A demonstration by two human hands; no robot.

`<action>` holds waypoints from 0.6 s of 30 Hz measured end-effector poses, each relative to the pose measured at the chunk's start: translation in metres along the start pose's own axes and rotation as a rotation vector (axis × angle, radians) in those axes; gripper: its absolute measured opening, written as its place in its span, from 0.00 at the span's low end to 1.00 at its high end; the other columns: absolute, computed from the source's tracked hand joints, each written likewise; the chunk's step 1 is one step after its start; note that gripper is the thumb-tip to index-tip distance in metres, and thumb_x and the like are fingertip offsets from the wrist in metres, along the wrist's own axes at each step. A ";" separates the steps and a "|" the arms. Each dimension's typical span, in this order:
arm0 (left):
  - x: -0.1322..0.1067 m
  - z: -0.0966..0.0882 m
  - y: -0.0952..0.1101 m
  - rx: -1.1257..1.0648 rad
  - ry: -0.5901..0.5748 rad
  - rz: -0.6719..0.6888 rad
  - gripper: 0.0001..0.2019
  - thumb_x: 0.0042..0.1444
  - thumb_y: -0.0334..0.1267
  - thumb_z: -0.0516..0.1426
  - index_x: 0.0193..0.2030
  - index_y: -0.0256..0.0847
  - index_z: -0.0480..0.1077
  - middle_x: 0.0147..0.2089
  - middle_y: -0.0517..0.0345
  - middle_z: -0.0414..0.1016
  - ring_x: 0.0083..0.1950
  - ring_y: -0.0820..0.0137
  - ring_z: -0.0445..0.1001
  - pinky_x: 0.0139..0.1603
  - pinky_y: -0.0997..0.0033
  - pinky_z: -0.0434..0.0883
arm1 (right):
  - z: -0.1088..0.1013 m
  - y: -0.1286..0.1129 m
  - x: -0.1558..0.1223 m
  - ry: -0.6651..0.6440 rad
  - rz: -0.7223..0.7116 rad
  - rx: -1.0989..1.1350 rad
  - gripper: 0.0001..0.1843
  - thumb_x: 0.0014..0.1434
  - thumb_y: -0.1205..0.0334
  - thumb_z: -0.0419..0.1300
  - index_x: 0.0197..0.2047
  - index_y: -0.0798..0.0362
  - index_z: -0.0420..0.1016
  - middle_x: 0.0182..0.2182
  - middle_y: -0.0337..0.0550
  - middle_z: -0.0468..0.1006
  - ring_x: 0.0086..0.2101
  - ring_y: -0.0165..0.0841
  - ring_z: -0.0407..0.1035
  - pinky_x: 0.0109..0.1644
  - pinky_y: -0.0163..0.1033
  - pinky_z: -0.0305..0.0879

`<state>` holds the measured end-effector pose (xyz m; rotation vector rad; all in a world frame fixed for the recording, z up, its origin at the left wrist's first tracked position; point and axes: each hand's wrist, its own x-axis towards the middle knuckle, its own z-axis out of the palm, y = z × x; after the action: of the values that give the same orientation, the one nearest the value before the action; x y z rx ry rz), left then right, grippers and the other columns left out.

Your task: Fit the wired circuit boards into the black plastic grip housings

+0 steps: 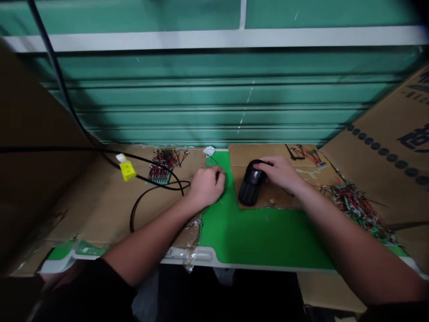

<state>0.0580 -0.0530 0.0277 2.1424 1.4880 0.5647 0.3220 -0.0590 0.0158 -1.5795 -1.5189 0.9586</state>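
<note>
My right hand (pixel 280 172) rests on the top end of a black, ribbed, cylinder-like device (pixel 250 184) that lies on a sheet of cardboard (pixel 303 154), fingers curled over it. My left hand (pixel 207 185) is closed in a loose fist on the green mat (pixel 258 232), pinching a thin black wire (pixel 214 160) that runs back to a small white piece (pixel 209 150). What else the fist holds is hidden.
A pile of small red-and-green wired parts (pixel 358 208) lies at the right. More such parts (pixel 163 166) lie at the back left beside black cables (pixel 150 190) with a yellow tag (pixel 127 170). Cardboard walls stand left and right; a green shutter is behind.
</note>
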 end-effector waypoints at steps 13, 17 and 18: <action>-0.032 -0.053 0.018 0.685 -0.211 -0.345 0.21 0.71 0.34 0.48 0.56 0.26 0.80 0.53 0.20 0.82 0.57 0.39 0.83 0.53 0.46 0.78 | -0.005 0.019 -0.009 0.159 -0.083 -0.280 0.26 0.63 0.44 0.68 0.58 0.52 0.83 0.48 0.52 0.88 0.34 0.39 0.79 0.42 0.46 0.74; -0.062 -0.080 0.011 0.729 -0.330 -0.392 0.23 0.71 0.38 0.49 0.49 0.26 0.84 0.47 0.19 0.84 0.54 0.36 0.85 0.50 0.45 0.79 | -0.004 0.022 -0.010 0.158 -0.117 -0.330 0.25 0.64 0.45 0.67 0.58 0.51 0.81 0.48 0.50 0.87 0.34 0.39 0.78 0.41 0.47 0.74; -0.066 -0.088 0.006 0.742 -0.332 -0.440 0.23 0.71 0.39 0.50 0.49 0.26 0.84 0.48 0.18 0.84 0.55 0.35 0.84 0.50 0.45 0.79 | -0.004 0.022 -0.011 0.161 -0.123 -0.337 0.25 0.63 0.45 0.67 0.57 0.51 0.80 0.48 0.49 0.87 0.33 0.38 0.78 0.41 0.47 0.74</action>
<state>-0.0099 -0.1043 0.0976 2.1182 2.0788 -0.5578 0.3353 -0.0706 -0.0018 -1.7229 -1.7039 0.5121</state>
